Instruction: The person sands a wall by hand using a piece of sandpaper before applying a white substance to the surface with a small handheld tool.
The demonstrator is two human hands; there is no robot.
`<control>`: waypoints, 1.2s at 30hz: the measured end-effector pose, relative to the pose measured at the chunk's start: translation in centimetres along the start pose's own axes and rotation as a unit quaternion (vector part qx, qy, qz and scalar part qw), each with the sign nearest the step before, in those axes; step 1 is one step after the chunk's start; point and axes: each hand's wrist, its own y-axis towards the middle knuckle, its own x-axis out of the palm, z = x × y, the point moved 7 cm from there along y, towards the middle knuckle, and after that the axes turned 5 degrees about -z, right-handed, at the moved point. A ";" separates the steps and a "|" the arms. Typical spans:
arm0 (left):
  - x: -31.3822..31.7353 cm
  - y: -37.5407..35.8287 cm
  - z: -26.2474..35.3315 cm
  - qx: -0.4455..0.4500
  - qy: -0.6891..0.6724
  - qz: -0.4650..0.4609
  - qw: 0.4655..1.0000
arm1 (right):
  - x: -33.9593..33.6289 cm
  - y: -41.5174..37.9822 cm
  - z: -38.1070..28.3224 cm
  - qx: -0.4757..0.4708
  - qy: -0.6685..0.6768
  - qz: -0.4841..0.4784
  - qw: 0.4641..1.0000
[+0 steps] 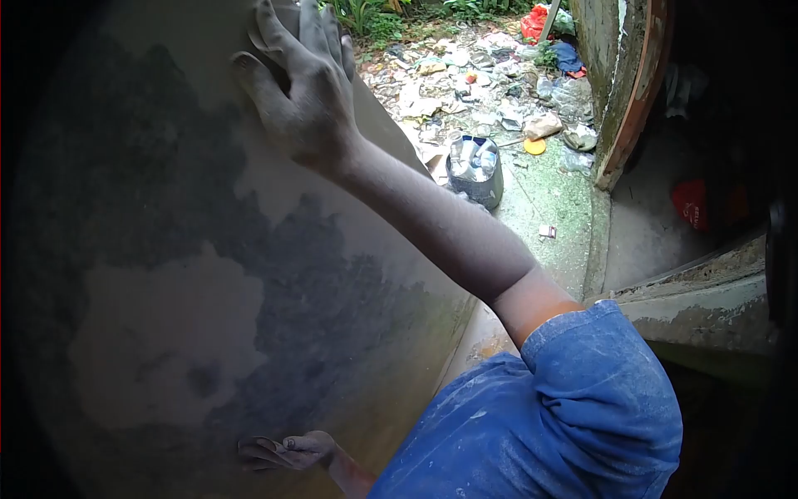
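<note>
My right hand (309, 100) is raised high against the wall (166, 341) on the left, its back toward me. The thumb stands apart and the fingers are stretched out and spread, with some fingertips cut off by the top edge. A small pale patch shows between them at the very top; I cannot make out what it is. Low down, my left hand (291, 451) hovers near the wall with its fingers extended and nothing visible in it. Both hands look dusty. Large dark stains and a smoother light patch mark the wall.
Beyond the wall's edge, a dark bucket (475, 179) filled with plastic bottles stands on a greenish concrete floor (540, 212). Litter (499, 91) covers the ground behind it. A worn doorway edge (636, 100) rises at right, with a red item (690, 204) in shadow.
</note>
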 end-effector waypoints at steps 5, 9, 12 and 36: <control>0.1 -0.1 -0.1 0.000 -0.027 -0.003 1.000 | -0.7 3.1 -0.5 -0.112 0.053 -0.089 0.988; 0.1 0.2 -0.1 0.010 -0.026 -0.014 1.000 | -1.9 -9.1 6.8 -0.014 -0.002 -0.036 0.999; 0.0 0.1 0.1 0.014 -0.028 -0.010 0.999 | -4.3 -24.7 15.6 0.121 -0.051 -0.073 0.989; -0.1 -0.8 -0.5 -0.053 0.015 -0.058 0.997 | 6.7 28.2 -14.9 -0.231 0.008 -0.011 0.973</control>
